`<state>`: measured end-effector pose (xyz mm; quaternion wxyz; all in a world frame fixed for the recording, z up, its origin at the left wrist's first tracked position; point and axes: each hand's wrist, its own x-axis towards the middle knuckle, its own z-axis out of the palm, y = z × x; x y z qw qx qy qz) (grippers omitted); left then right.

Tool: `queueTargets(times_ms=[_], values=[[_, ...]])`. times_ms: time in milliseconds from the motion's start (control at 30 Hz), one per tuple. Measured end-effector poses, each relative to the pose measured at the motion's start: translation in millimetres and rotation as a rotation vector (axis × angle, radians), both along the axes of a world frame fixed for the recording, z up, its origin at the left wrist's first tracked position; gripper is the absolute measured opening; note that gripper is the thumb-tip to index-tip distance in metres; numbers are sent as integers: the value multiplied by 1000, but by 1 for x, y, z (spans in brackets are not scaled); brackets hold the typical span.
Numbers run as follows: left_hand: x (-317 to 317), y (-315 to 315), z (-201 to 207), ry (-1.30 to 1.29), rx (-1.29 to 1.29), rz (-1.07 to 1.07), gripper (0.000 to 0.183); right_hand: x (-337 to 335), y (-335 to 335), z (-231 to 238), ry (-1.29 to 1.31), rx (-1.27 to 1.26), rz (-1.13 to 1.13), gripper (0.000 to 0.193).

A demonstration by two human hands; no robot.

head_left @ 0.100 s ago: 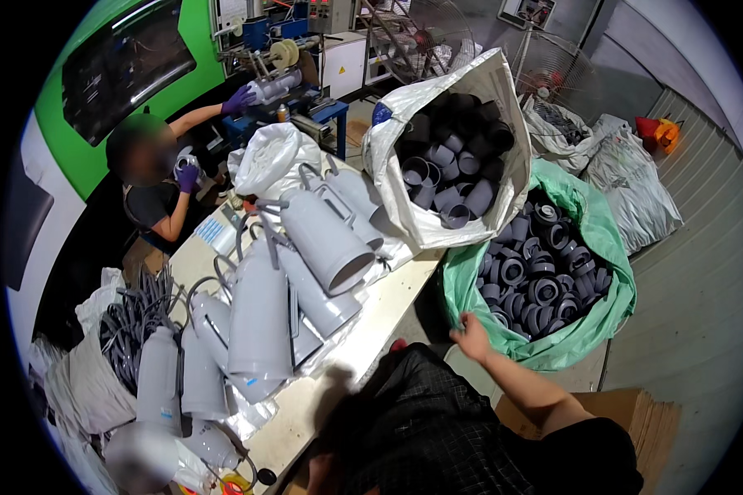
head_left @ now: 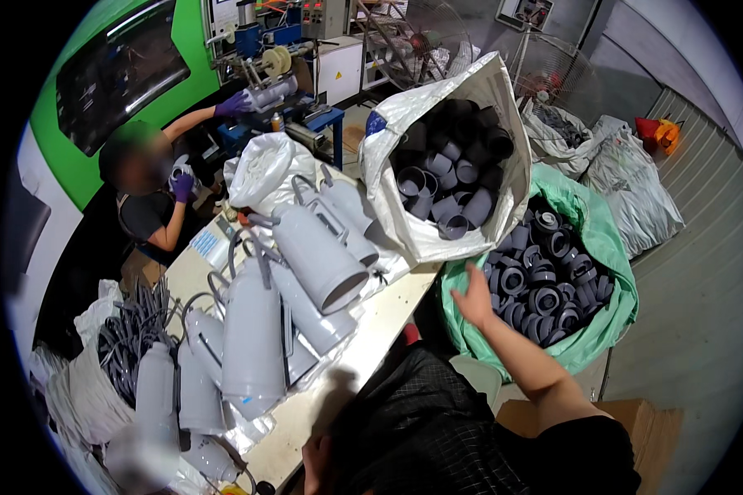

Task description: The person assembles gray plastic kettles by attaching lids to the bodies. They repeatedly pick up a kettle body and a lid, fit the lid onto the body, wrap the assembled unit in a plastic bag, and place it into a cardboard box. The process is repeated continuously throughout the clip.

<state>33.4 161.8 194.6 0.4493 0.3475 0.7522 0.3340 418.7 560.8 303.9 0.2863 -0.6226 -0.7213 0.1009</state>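
Observation:
My right hand (head_left: pixel 473 299) reaches forward over the near left rim of a green woven bag (head_left: pixel 582 356), empty, with its fingers apart. Dark grey ring-shaped plastic fittings (head_left: pixel 545 300) fill that bag. Just beyond my fingertips stands a white woven sack (head_left: pixel 388 169) of dark grey plastic cups or sleeves (head_left: pixel 439 155), tipped toward me at the table's edge. My left hand (head_left: pixel 315 462) hangs low beside my dark checked clothing, near the table's front edge; its fingers are mostly hidden. Several grey jug-shaped plastic vessels with handles (head_left: pixel 254 334) lie on the white table (head_left: pixel 388 318).
Across the table a co-worker with purple gloves (head_left: pixel 235 103) handles a clear cylinder at a blue machine (head_left: pixel 260 41). Grey tubes (head_left: pixel 136 330) fill a bag at left. Cardboard (head_left: pixel 636 425) stands by my right arm. Large fans (head_left: pixel 545 74) and white sacks (head_left: pixel 631 190) are behind.
My right hand has moved forward along the green bag's rim toward the white sack, its fingers spreading. My left hand shows a little more at the lower edge. The view has shifted slightly.

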Motion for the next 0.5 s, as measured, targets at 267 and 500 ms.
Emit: queueTargets(times_ms=[267, 500], values=[[111, 424, 194, 104, 739, 163, 94, 29, 396, 191, -211, 768, -28, 102], [202, 762, 181, 762, 488, 196, 124, 103, 739, 197, -664, 301, -408, 85]])
